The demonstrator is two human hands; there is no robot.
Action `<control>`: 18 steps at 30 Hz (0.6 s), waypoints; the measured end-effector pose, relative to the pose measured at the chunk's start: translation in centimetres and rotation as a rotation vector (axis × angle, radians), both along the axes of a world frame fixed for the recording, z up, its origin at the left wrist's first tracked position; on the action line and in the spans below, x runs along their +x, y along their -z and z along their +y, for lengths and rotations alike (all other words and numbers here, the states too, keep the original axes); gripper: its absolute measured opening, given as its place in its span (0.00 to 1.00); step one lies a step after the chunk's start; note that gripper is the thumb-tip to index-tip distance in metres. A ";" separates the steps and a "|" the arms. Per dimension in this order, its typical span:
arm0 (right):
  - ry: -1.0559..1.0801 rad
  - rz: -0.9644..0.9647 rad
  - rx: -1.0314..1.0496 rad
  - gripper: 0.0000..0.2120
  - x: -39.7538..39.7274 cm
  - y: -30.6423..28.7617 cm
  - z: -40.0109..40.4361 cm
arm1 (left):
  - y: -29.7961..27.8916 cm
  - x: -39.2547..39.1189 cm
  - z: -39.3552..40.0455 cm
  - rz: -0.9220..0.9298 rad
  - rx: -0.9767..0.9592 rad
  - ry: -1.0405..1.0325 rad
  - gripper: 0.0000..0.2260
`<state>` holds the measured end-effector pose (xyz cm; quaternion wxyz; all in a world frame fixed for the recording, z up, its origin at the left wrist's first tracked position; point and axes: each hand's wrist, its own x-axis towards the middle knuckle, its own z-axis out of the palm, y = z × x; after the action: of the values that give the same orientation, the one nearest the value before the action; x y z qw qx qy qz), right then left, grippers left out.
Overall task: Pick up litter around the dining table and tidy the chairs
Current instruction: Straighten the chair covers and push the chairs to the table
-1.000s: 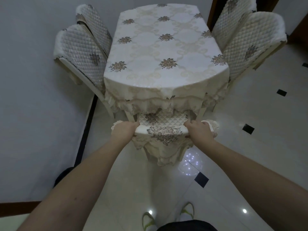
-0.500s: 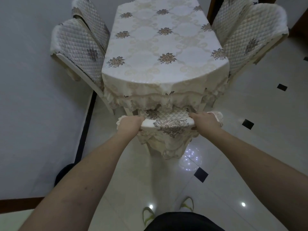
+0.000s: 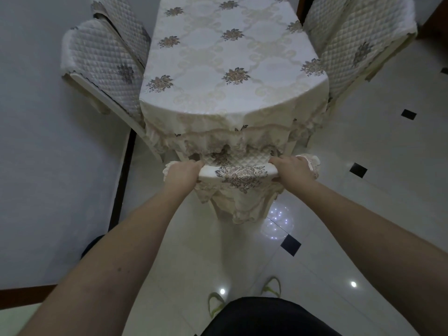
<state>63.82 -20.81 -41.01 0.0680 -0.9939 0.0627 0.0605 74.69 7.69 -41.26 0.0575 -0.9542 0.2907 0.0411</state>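
A chair [image 3: 238, 174] with a cream flowered cover stands at the near end of the dining table [image 3: 232, 69], its seat tucked under the tablecloth's frilled edge. My left hand [image 3: 183, 173] grips the left end of the chair's top rail. At the rail's right end my right hand [image 3: 292, 168] grips it too. Both arms reach straight forward. No litter shows on the floor in view.
Two quilted chairs [image 3: 104, 66] lean in along the table's left side by the grey wall [image 3: 36, 141], and two more chairs [image 3: 358, 44] stand at the right. The floor [image 3: 375, 166] is glossy white tile with small black squares. My slippered feet [image 3: 244, 297] are below.
The chair has slid forward under the table with both hands on its rail, and I have stepped closer to the table.
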 end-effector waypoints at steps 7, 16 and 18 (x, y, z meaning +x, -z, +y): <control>0.020 0.074 -0.031 0.17 0.4 -0.5 0.6 | 0.1 -0.1 0.1 -0.002 0.054 -0.013 0.13; 0.030 0.080 -0.049 0.17 -0.5 -0.2 1.2 | -0.7 -0.4 -0.2 0.065 0.093 -0.014 0.13; 0.044 0.073 -0.039 0.16 -0.5 -0.1 1.2 | -0.6 -0.5 -0.1 0.064 0.076 -0.014 0.12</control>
<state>63.28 -19.60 -40.89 0.0476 -0.9905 0.0880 0.0940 74.21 7.56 -40.67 0.0840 -0.9516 0.2838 0.0828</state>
